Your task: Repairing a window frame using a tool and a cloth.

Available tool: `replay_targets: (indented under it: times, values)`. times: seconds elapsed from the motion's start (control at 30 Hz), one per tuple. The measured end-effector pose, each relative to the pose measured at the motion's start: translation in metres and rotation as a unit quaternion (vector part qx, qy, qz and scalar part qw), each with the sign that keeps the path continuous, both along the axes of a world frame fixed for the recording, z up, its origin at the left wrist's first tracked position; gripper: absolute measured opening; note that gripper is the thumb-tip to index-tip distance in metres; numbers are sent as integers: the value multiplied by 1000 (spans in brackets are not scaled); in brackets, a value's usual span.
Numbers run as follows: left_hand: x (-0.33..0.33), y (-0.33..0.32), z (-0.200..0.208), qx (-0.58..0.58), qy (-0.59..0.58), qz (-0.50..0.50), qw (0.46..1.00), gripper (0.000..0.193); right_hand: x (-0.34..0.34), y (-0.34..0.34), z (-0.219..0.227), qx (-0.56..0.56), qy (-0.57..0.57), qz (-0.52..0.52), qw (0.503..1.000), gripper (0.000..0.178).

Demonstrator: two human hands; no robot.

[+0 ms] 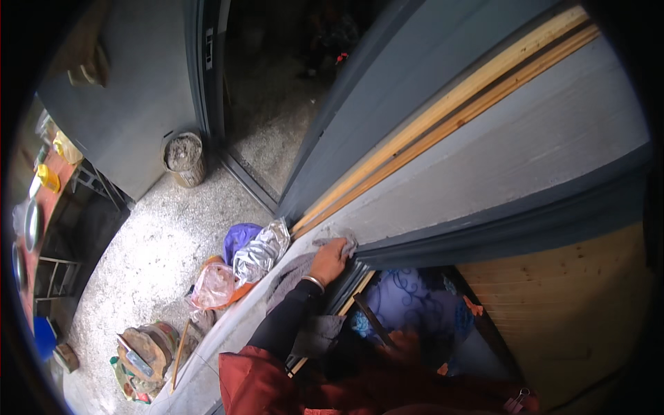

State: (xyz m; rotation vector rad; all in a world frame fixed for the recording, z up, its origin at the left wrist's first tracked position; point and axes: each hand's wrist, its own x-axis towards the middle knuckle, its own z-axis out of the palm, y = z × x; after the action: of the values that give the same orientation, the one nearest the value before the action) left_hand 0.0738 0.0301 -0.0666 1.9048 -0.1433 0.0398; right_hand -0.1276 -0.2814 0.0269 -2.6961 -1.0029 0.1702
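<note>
My left hand (328, 263), with a pale bangle at the wrist and a black sleeve behind it, reaches to the end of a grey wall. Its fingers are bent over a crumpled grey cloth (349, 242) pressed against the wall's corner beside a dark frame. More greyish cloth (290, 278) lies along the pale ledge left of my wrist. Below and right, a dark flat stick (373, 319) slants down into shadow. At its lower end a dim brownish shape may be my right hand; its fingers cannot be made out.
A foil-like silver bag (263, 252), purple bag (241, 236) and pink plastic bag (214, 285) lie by the ledge. A knife (136, 357) rests on a round wooden block (147, 346). Behind stands a bucket (185, 162); a reddish table (50, 197) is at left. Patterned fabric (411, 297) lies right.
</note>
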Motion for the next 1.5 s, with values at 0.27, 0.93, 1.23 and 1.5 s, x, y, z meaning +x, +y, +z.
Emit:
replay_targets:
  times: [0.27,0.93,1.23,1.5]
  values:
    - [0,13,24,156,-28,-10,987,31,0,38,20,-101,-157,-64,980,19]
    - [2,70,-1,-295,112,20,949,40,-22,52,24,65,207,-243,945,35]
    - [-3,4,-2,128,-62,-3,990,46,-11,53,34,51,85,-162,982,28]
    - [8,48,59,274,134,-171,937,30,-14,22,19,18,92,-166,982,11]
